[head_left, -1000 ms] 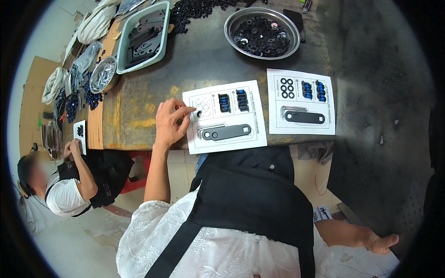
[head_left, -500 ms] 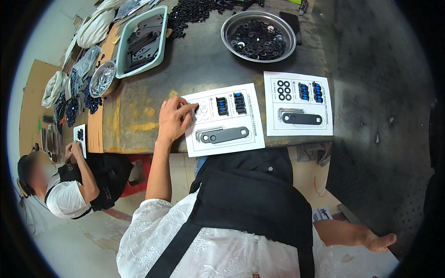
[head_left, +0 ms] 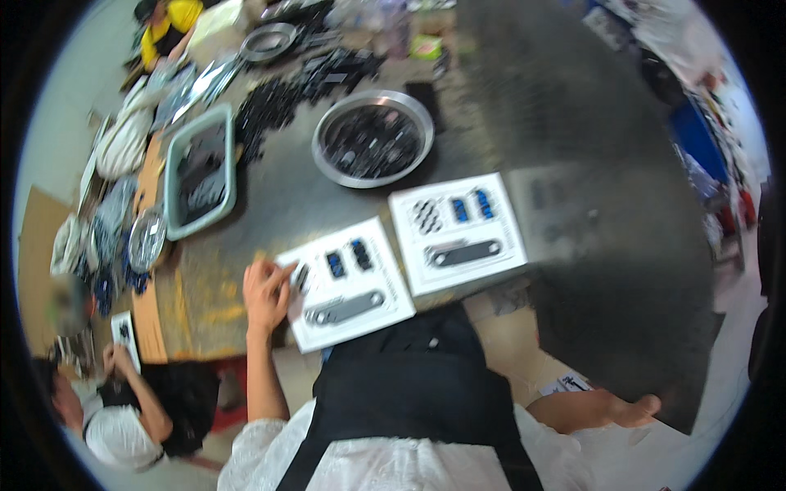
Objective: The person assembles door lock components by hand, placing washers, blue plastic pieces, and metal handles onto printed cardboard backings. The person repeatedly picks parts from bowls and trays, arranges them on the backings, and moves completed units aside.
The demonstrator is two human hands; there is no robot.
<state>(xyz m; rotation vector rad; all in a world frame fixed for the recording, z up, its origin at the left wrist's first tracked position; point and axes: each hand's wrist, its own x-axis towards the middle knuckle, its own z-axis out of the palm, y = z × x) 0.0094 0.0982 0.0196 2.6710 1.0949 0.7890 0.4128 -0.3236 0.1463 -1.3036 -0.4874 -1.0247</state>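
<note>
Overlapping the left edge of a white card [head_left: 348,286] on the table [head_left: 266,213], the left hand [head_left: 266,290] was half curled; I couldn't tell whether it or the right hand [head_left: 637,410] gripped anything.

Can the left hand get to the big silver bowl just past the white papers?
Probably yes, with a forward stretch: nothing seems to stand on the tabletop between the left hand and the big silver bowl.

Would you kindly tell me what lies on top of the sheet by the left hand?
The sheet holds two blue-and-black clusters, a long dark bar and blurred dark pieces; anything beneath the left hand is hidden.
</note>
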